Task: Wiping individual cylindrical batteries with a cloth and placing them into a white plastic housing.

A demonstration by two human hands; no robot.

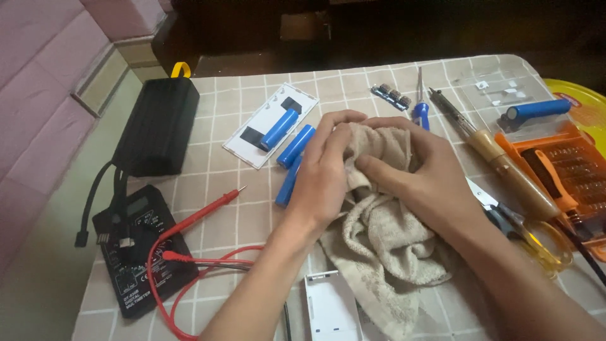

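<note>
**Both hands bunched into the towel, mid-surface**

Nearest the camera: white plastic case at the bottom edge, the beige towel trailing down just beside it. Left of that, black multimeter with red leads looping across the checked surface.

Towel's loose end hangs toward the camera; the bunched upper end sits between the two hands. Left hand curls over the towel's left side, fingers closed partway onto the cloth. Right hand presses in from the right, fingers folded into the fabric, grip mostly closed. Cannot tell whether anything is wrapped inside; cloth hides it.

Left hand is nearer the blue cylindrical cells, just beside its knuckles, long axes running diagonally away to the upper right. One more cell lies on a white holder.

Farther out: black power bank, wooden-handled soldering iron, orange screwdriver kit.
</note>
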